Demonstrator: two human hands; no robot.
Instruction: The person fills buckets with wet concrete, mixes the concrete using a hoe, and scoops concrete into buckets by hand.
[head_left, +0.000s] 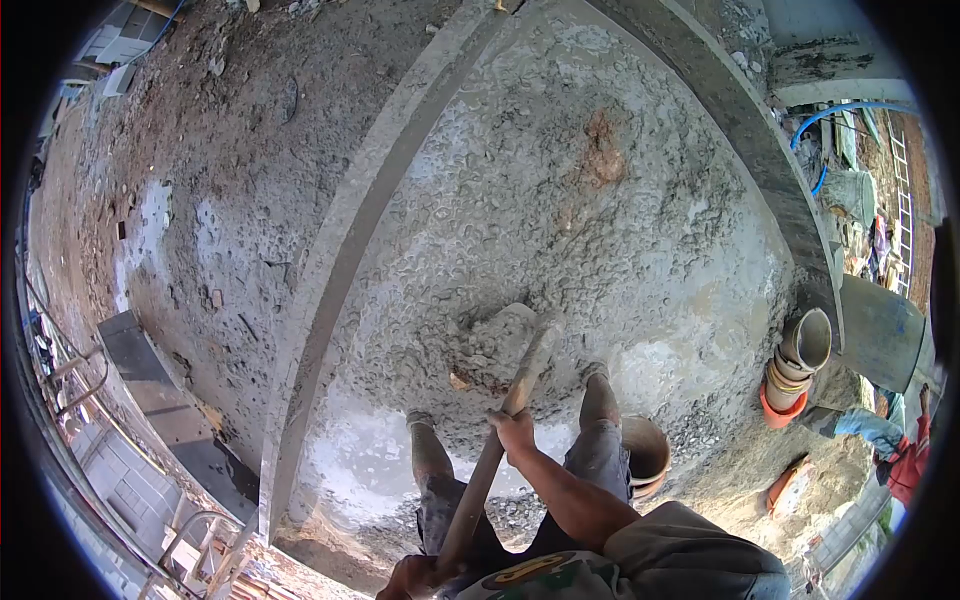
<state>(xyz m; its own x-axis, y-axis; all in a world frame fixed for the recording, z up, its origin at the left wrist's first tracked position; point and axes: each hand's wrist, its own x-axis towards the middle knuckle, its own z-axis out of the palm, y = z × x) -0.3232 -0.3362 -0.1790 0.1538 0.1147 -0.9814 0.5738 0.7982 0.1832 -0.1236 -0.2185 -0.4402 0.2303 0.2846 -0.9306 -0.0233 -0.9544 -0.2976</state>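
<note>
My right hand point(513, 432) is closed around a long, round, grey-smeared wooden handle point(477, 487); my left hand point(408, 578) is wrapped about its near end. The handle slants from near left to far right, its far end beside a lumpy grey heap of wet concrete point(488, 348), far and slightly left of my right hand, the nearer one.
</note>
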